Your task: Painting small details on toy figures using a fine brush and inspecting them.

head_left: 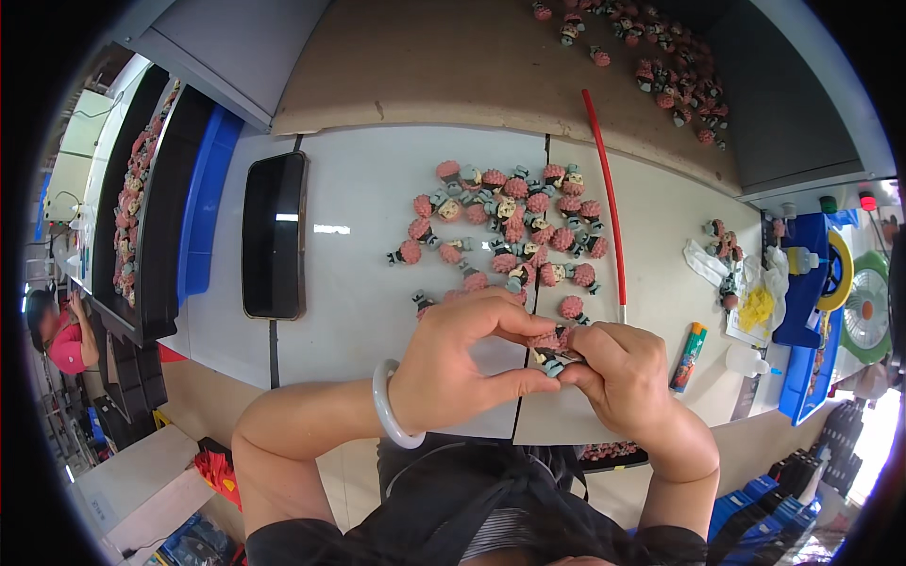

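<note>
Above the table's near edge, my left hand (453,349) pinches a small figurine (552,341) with pink curly hair and a pale blue-green part between thumb and fingers. My right hand (625,368) is closed against the figurine's right side, its thumb and curled forefinger pressed together. Whatever sits inside that right pinch is hidden by the fingers. Just beyond my hands lies a loose cluster of similar figurines (514,215), heads pointing in various directions. A long red stick (604,179) with a pale end lies to the right of the cluster.
A black phone (275,236) lies at left, beside a blue tray (206,203) and a black bin of figurines (132,212). More figurines (675,71) fill the far brown shelf. At right are a colourful tube (690,357), a white bottle (746,359) and a green fan (864,307).
</note>
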